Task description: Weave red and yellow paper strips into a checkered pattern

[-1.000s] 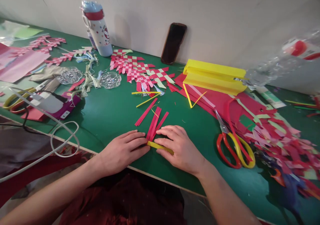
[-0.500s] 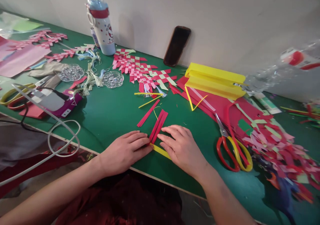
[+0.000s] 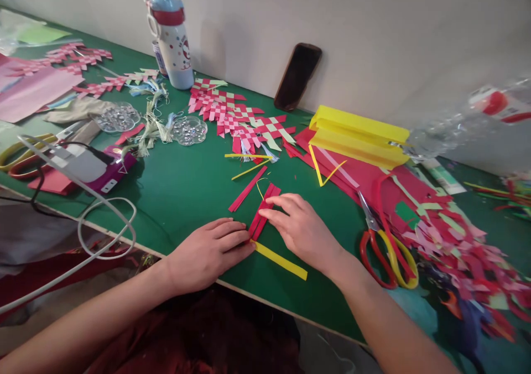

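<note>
Two red paper strips (image 3: 258,226) lie side by side on the green table, slanting away from me. At their near end a yellow paper strip (image 3: 284,261) crosses and runs off to the lower right. My left hand (image 3: 211,249) is closed over this crossing, its fingertips pressing the strips; the exact grip is hidden under the fingers. Over the upper part of the red strips is my right hand (image 3: 301,224), thumb and forefinger a little apart, fingertips at the strips. Another red strip (image 3: 248,189) lies loose just beyond the left hand.
Scissors (image 3: 388,252) and a heap of paper scraps (image 3: 468,252) lie to the right. Folded yellow paper (image 3: 360,136), a phone (image 3: 297,76) and a drinking bottle (image 3: 174,47) are along the wall. Woven paper fish (image 3: 236,117) lie mid-table; a white cable (image 3: 83,216) loops at left.
My right hand has moved up and slightly right, from beside the strips onto the upper red strips, uncovering the yellow strip's far end. My left hand stays in place.
</note>
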{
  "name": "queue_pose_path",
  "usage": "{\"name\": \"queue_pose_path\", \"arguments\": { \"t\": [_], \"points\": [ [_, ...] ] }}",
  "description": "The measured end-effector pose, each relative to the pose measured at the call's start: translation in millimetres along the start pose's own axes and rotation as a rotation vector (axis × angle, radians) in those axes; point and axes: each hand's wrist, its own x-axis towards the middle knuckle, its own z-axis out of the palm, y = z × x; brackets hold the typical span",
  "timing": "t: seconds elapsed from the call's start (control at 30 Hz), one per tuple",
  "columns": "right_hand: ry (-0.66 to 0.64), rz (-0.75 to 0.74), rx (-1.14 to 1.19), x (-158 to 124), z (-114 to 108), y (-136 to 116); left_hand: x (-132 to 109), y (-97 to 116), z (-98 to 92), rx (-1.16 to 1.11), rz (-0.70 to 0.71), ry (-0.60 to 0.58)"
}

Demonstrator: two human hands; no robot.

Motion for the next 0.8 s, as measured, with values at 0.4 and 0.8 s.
{"name": "queue_pose_path", "arguments": {
  "t": [0.4,0.8],
  "points": [
    [-0.204,-0.11,0.036,23.6,-18.4,1.3,0.1,-0.3,0.0,0.017,-0.012,-0.017],
    [-0.205,-0.103,0.024,25.6,-24.4,8.1,-0.2,-1.4,-1.0,-0.024,-0.017,-0.017]
  ]
}}
